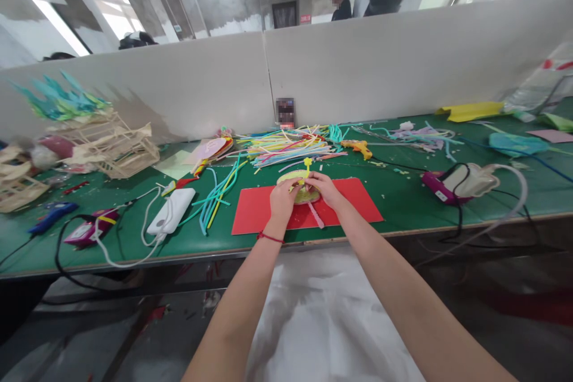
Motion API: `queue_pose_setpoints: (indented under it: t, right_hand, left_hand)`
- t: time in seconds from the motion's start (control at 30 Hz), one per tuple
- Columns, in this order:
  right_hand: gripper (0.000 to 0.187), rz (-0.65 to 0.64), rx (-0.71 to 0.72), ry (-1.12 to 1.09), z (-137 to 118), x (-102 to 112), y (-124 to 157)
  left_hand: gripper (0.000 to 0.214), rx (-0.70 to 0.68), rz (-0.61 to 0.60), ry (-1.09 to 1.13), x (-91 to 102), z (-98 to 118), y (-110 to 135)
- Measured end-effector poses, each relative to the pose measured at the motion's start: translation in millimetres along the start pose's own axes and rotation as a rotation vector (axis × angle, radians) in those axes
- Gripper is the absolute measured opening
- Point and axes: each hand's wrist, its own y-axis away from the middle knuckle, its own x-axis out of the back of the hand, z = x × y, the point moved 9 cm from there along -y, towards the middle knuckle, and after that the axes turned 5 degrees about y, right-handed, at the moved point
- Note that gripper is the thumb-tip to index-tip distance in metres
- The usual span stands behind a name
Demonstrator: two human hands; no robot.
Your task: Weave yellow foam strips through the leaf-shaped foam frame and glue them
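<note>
Both my hands meet over a red board (358,203) lying at the front of the green table. A round pale-yellow disc (286,177) with a pink stick (316,215) pointing toward me lies on the board beneath my fingers. My left hand (283,198), with a red cord at the wrist, pinches at the disc's middle. Opposite it, my right hand (326,189) has its fingertips closed on a small yellow flower-shaped piece (308,163), whose top stands above the fingers. What lies between the left fingertips is too small to make out.
Behind the board lies a heap of coloured fuzzy stems (290,148), with loose teal stems (215,197) to the left. A white power bank (171,212), a blue glue gun (52,218), a yellow glue gun (358,148) and cabled purple devices (447,186) lie around. A partition (179,83) stands behind.
</note>
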Motion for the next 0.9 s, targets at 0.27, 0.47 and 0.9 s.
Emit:
queue_pose_setpoints:
  t: [0.27,0.47,0.9]
  right_hand:
    - [0.022,0.005,0.003,0.017,-2.2,-0.6,1.6]
    - [0.027,0.027,0.009,0.057,-11.0,-1.7,4.6]
    - [0.024,0.009,0.060,0.059,-8.0,-2.1,1.9]
  left_hand:
    - [0.018,0.038,0.005,-0.004,2.2,-0.3,-0.3]
    - [0.018,0.086,0.009,0.016,2.5,-4.4,-0.6]
    - [0.016,0.105,0.027,0.083,3.4,-9.1,-1.1]
